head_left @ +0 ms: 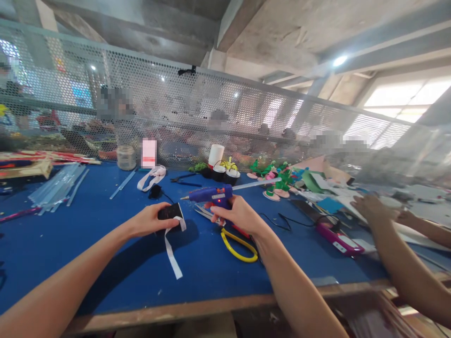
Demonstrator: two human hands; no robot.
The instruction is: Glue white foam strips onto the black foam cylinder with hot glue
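My left hand [150, 219] holds a small black piece [170, 212] above the blue table [105, 244]; a white ribbon strip [172, 256] hangs from it down onto the table. My right hand [239, 215] grips a purple glue gun [211, 195], its nozzle pointing left toward the black piece and a clear glue stick jutting from its back. Yellow-handled scissors [237, 246] lie just under my right hand.
Clear glue sticks [58, 188] lie at the far left. A jar [126, 157], white ribbon [151, 177], pliers, black cups and green foam flowers [278, 180] sit by the mesh partition [211, 117]. Another person's arms [391, 239] reach over paper and a pink phone [336, 237] on the right.
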